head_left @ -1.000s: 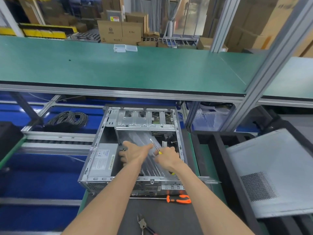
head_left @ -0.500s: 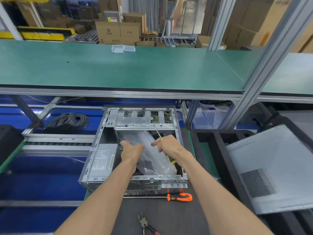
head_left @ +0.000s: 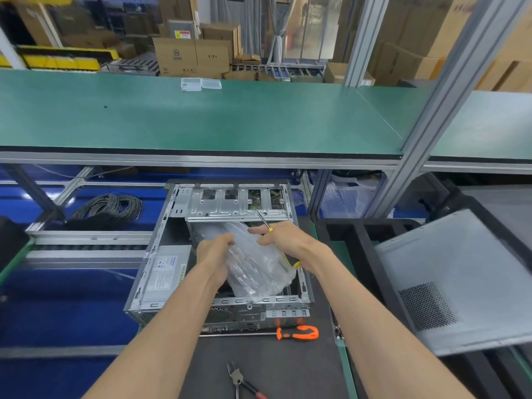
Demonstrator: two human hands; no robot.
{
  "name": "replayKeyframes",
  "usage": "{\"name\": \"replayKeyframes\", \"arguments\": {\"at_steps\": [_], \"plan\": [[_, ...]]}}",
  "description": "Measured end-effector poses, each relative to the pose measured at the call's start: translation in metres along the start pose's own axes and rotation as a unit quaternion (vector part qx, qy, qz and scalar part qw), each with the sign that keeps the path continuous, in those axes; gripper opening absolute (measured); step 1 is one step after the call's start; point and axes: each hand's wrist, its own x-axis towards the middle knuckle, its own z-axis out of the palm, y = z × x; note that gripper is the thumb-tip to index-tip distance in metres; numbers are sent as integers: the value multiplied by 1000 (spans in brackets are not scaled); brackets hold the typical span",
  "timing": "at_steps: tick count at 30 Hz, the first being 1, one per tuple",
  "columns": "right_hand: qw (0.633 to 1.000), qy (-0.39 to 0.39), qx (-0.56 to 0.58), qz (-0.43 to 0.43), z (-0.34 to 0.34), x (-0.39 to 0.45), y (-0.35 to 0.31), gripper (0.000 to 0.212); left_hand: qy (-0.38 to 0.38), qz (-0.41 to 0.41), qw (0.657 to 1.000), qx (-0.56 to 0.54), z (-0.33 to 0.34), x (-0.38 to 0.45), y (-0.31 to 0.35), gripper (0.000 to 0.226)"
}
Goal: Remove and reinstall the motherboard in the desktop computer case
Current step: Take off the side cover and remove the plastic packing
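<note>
Bagged motherboard [head_left: 256, 266] now tilted up inside the open computer case [head_left: 161, 272], where a second ago it lay flatter; probably lift-out under way. Left hand [head_left: 214, 254] fingers curl onto the bag's left edge. Right hand [head_left: 283, 240] pinches bag top while holding yellow-handled screwdriver [head_left: 263, 220]. Orange-handled tool [head_left: 298, 332] on bench [head_left: 288, 367].

Clear plastic bag [head_left: 253, 269] now higher out of the case [head_left: 161, 254] (both hands [head_left: 214, 251] farther back).

Two bare forearms, left hand [head_left: 214, 254] and right hand [head_left: 283, 237] ungloved
</note>
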Motion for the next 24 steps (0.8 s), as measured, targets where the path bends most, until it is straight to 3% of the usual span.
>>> {"name": "replayKeyframes", "arguments": {"at_steps": [2, 5, 8, 11, 14, 17, 19, 21, 22, 24], "plan": [[1000, 6, -1, -1, 1, -1, -5, 40, -46, -8, 998, -35, -3, -5, 7, 26], [999, 5, -34, -2, 5, -4, -15, 38, -151, -35, 988, -8, -8, -13, 20, 61], [997, -3, -75, 6, 7, -9, -25, 39, -172, -41, 983, 45, -10, -22, 26, 81], [993, 8, -118, -14, 7, -11, -33, 38, -169, -49, 983, 44, -12, -26, 30, 59], [987, 74, -144, -17, 4, -16, -39, 34, -191, -72, 978, 31, -16, -33, 32, 25], [983, 79, -161, -47, -1, -26, -42, 34, -262, -122, 956, -46, -26, -45, 33, 25], [986, 93, -130, -57, -6, -32, -45, 37, -277, -101, 955, -20, -24, -46, 43, 29], [988, 123, -82, -54, -9, -31, -45, 38, -228, -73, 971, 4, -22, -56, 47, 17], [987, 134, -72, -48, -9, -30, -43, 34, -216, -53, 974, -38, -25, -61, 41, 9], [985, 147, -82, -19, -5, -28, -32, 22, -187, 10, 982, -7, -26, -76, 24, 12]]}}
